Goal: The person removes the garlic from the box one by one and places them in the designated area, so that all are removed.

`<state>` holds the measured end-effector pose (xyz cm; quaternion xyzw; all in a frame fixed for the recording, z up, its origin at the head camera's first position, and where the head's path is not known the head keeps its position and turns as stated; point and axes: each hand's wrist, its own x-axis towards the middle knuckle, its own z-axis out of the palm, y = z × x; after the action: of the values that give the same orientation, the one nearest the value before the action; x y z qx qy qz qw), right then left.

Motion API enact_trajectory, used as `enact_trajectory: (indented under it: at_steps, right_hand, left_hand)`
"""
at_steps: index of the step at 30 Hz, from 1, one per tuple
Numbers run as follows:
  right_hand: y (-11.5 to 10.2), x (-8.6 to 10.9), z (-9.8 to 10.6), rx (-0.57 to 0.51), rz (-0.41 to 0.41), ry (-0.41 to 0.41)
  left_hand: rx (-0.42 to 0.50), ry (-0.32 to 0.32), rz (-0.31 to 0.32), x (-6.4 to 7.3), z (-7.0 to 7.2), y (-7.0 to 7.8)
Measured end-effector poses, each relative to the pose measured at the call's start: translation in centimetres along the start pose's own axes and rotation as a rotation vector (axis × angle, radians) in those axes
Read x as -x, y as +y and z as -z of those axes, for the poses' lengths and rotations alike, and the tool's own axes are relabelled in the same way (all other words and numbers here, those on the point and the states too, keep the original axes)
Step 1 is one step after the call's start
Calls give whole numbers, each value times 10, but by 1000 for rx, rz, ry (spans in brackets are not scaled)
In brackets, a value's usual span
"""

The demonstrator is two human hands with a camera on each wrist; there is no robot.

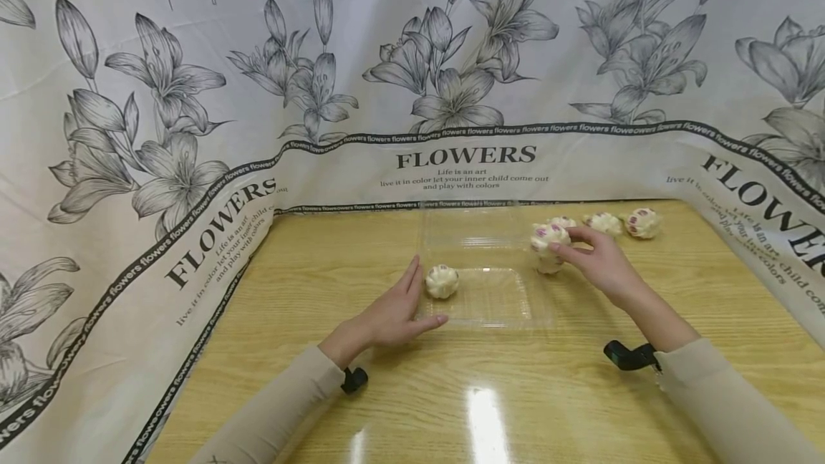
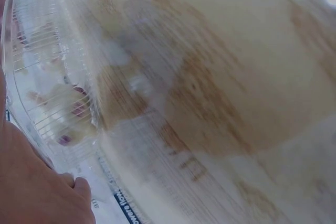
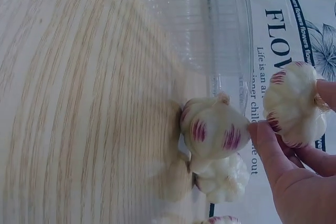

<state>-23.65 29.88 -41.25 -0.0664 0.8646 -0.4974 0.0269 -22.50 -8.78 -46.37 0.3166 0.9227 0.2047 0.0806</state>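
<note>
A clear plastic clamshell box (image 1: 496,299) lies with its lid (image 1: 473,228) folded back. One garlic bulb (image 1: 441,282) sits at the left end of its tray; the left wrist view shows this bulb (image 2: 68,114) through the ribbed wall. My left hand (image 1: 389,310) rests along the box's left side, fingers extended and thumb by the front rim. To the right of the box, my right hand (image 1: 599,263) pinches a white garlic bulb with purple streaks (image 3: 295,103) between thumb and fingers. Another bulb (image 3: 215,129) stands on the table right by those fingertips.
Farther right along the back of the table are more garlic bulbs, among them one bulb (image 1: 604,223) and a purple-marked one (image 1: 643,223). A flower-printed cloth (image 1: 464,170) hangs behind the wooden table (image 1: 412,407) and along both sides.
</note>
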Motion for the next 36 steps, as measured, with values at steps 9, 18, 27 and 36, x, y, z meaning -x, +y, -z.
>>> enact_trajectory:
  at_steps: [9,18,27,36]
  right_hand:
    - [6,6,9,30,-27,6]
    - [17,16,22,79,-61,16]
    - [30,22,33,100,-50,28]
    - [44,23,51,156,-73,46]
  left_hand:
    - [4,-3,4,0,0,0]
    - [9,1,3,1,0,1]
    - [2,4,10,0,-1,0]
    - [4,0,14,-1,-1,0]
